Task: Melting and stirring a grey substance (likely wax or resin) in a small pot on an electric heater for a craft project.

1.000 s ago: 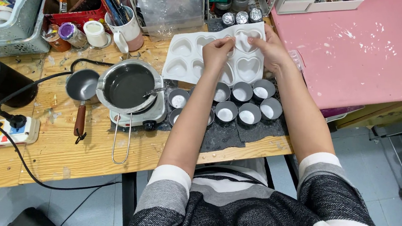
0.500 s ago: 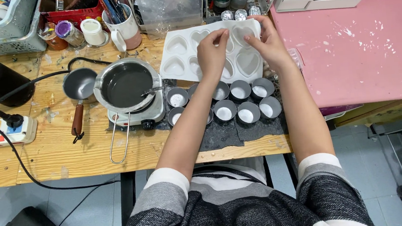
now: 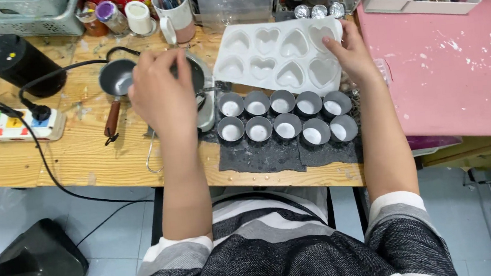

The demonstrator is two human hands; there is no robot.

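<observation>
Your left hand [image 3: 162, 95] has come off the white heart mould [image 3: 280, 55] and moved out to your left; it now hangs over the pan on the small stove [image 3: 203, 97], covering most of it. A second ago both hands were pressing on the mould together. Your right hand [image 3: 352, 57] has slid to the mould's right edge, fingers [image 3: 327, 41] on the rim by the corner heart. With the left arm gone, the round tins of white wax [image 3: 285, 117] show in two full rows.

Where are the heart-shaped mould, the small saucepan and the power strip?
Heart-shaped mould [image 3: 261, 51], head view, on its white middle.
Small saucepan [image 3: 115, 79], head view, on its grey bowl.
Power strip [image 3: 4, 122], head view, on its top face.
</observation>
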